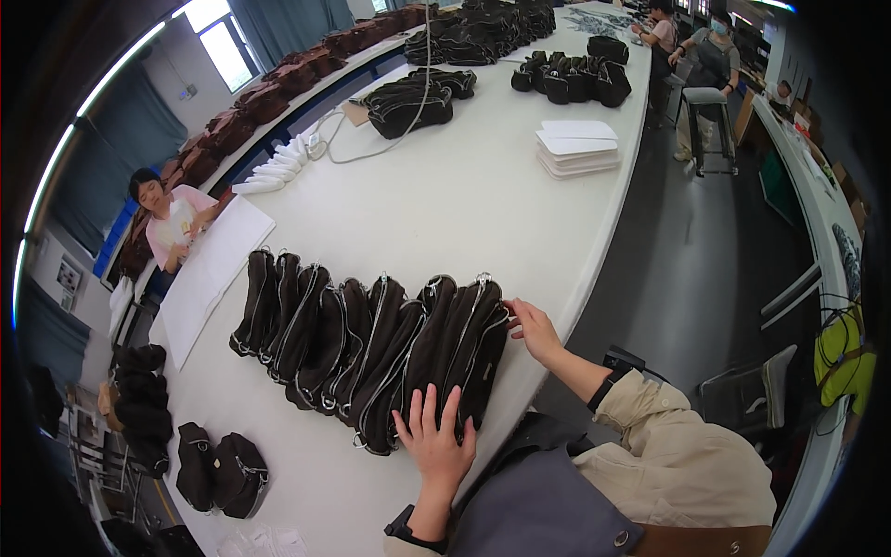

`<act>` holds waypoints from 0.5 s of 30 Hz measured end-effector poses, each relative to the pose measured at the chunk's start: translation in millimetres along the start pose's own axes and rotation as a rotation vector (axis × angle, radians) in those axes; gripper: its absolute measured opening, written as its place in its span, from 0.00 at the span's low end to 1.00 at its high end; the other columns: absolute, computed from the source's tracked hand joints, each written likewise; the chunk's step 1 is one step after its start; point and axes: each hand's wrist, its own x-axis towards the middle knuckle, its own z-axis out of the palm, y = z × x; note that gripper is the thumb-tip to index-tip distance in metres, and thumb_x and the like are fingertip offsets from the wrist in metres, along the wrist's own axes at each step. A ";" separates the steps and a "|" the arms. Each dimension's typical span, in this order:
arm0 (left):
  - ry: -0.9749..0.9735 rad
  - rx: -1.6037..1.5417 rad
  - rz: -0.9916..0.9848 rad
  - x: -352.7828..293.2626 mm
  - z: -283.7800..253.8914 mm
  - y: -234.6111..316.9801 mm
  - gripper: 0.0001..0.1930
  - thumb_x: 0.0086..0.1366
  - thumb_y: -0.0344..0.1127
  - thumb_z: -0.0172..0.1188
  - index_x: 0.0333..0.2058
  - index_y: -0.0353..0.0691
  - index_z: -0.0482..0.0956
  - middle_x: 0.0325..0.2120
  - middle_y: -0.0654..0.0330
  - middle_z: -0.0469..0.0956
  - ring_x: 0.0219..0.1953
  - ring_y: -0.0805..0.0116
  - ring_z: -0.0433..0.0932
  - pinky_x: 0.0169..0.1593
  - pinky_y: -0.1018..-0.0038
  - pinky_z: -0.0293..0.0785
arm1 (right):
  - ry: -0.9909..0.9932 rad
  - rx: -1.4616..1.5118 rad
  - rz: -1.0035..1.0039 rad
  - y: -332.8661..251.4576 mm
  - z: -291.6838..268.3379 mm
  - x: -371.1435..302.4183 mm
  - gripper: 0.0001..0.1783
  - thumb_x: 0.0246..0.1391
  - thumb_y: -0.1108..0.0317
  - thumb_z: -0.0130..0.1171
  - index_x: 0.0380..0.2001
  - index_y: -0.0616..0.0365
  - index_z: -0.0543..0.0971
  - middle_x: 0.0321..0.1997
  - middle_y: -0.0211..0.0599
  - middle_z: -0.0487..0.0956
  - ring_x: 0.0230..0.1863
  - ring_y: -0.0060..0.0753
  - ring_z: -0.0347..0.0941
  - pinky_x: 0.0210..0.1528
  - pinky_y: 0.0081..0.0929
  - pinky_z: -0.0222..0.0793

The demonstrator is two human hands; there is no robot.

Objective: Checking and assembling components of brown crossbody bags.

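A row of several black zippered bags (371, 348) stands packed side by side on the white table (445, 200). Silver zippers and metal rings run along their edges. My left hand (434, 441) lies with fingers spread on the near ends of the bags at the right of the row. At the far right end, my right hand (535, 330) touches the side of the last bag (484, 348), its fingers stretched out. Neither hand grips anything.
Two black bags (221, 469) lie at the near left, by clear plastic pieces (264, 540). White sheets (575, 148), more black bags (408, 102) and a cable (408, 130) are farther up the table. A person (172, 218) works across the table; a stool (705, 130) stands right.
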 end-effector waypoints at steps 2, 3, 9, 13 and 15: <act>0.014 -0.003 -0.034 -0.9 -1.6 7.4 0.30 0.50 0.38 0.66 0.55 0.54 0.73 0.60 0.58 0.64 0.66 0.56 0.56 0.66 0.44 0.43 | -0.010 -0.199 -0.073 6.8 -15.8 24.9 0.26 0.62 0.53 0.49 0.56 0.58 0.70 0.52 0.44 0.74 0.45 0.42 0.75 0.48 0.34 0.71; 0.018 -0.012 -0.057 -0.8 -1.2 9.7 0.30 0.49 0.37 0.66 0.54 0.54 0.74 0.60 0.58 0.65 0.66 0.55 0.56 0.66 0.44 0.43 | -0.014 -0.390 -0.139 10.4 -19.4 39.6 0.24 0.62 0.54 0.50 0.56 0.57 0.70 0.52 0.43 0.75 0.48 0.41 0.74 0.50 0.34 0.70; 0.059 -0.003 -0.106 0.8 7.3 12.2 0.27 0.46 0.36 0.65 0.50 0.54 0.78 0.56 0.60 0.69 0.63 0.56 0.61 0.66 0.46 0.45 | -0.081 -1.194 -0.570 11.1 0.5 151.4 0.30 0.56 0.57 0.55 0.60 0.57 0.66 0.58 0.39 0.71 0.59 0.41 0.64 0.54 0.39 0.66; 0.089 0.012 -0.208 -4.9 9.4 17.5 0.21 0.46 0.37 0.63 0.44 0.58 0.82 0.52 0.66 0.74 0.60 0.60 0.65 0.66 0.47 0.49 | -0.243 -1.403 -0.700 -1.8 55.5 209.9 0.37 0.55 0.52 0.56 0.63 0.59 0.61 0.64 0.38 0.65 0.59 0.41 0.64 0.51 0.42 0.68; 0.126 -0.008 -0.179 8.4 1.5 25.9 0.21 0.52 0.35 0.65 0.48 0.49 0.80 0.54 0.58 0.73 0.60 0.54 0.66 0.65 0.48 0.51 | -0.273 -1.347 -0.715 -6.7 77.9 237.4 0.39 0.56 0.50 0.55 0.65 0.59 0.58 0.69 0.37 0.59 0.57 0.41 0.65 0.47 0.43 0.72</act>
